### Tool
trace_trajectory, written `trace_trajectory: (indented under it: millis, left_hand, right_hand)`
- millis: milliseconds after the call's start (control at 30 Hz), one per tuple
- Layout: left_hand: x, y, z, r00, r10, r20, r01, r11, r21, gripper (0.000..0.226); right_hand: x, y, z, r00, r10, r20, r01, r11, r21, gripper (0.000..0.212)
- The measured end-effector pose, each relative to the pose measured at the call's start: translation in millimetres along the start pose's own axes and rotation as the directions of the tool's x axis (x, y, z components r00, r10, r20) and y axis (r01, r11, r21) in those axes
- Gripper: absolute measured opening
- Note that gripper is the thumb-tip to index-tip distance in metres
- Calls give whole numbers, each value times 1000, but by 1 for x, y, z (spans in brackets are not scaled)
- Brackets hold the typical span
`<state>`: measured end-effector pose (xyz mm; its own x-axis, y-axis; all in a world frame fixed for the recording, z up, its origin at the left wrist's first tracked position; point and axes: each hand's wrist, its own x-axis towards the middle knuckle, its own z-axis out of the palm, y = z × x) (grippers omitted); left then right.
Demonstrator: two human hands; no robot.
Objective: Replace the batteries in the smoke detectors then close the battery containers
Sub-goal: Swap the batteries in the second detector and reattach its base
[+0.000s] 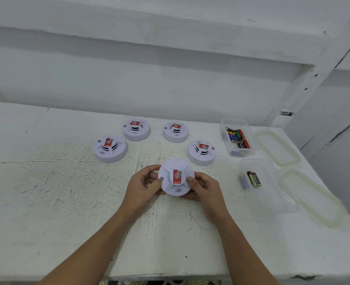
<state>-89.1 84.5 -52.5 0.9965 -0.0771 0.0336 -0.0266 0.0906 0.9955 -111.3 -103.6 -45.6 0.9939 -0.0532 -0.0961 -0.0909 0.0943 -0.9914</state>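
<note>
Resting at the centre of the white bench (pixel 67 192), entry one: held smoke detector (pixel 176 178), round, white, red label facing up; whether it is touching the bench cannot be told. The left hand (pixel 143 185) is gripping its left edge, fingers curling round the rim, thumb lying on the top face by a small grey button. The right hand (pixel 204 189) is gripping its right edge, thumb pressing on the top beside the label, fingers curling underneath.

Entries two to five: four matching units are sitting label-up in an arc beyond the held smoke detector, well apart from one another: left outer detector (pixel 110 149), left inner detector (pixel 136 130), right inner detector (pixel 175 132), right outer detector (pixel 201 153).

Entry six: far container (pixel 234 119), clear, uncovered, is lying beyond and right of the held smoke detector, holding mixed batteries (pixel 236 135).

Entry seven: near container (pixel 272 192), clear, uncovered, is lying directly right of the held smoke detector, holding a black battery (pixel 253 178) and a bluish battery (pixel 244 180) side by side.

Entries eight and nine: far lid (pixel 278 149) and near lid (pixel 311 199) are lying flat, further right still, each beside its container
</note>
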Motion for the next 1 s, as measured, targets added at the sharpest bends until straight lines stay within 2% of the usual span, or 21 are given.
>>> trace_trajectory:
  millis: [633, 1000]
  left_hand:
    - [0, -3, -1, 1000, -2, 11, 2, 1000, 18, 28]
    - [-2, 4, 2, 1000, -23, 12, 23, 999, -42, 28]
  right_hand:
    - [0, 1, 1, 1000, -2, -16, 2, 1000, 2, 20]
    - [0, 1, 1, 1000, -10, -22, 10, 1000, -14, 16]
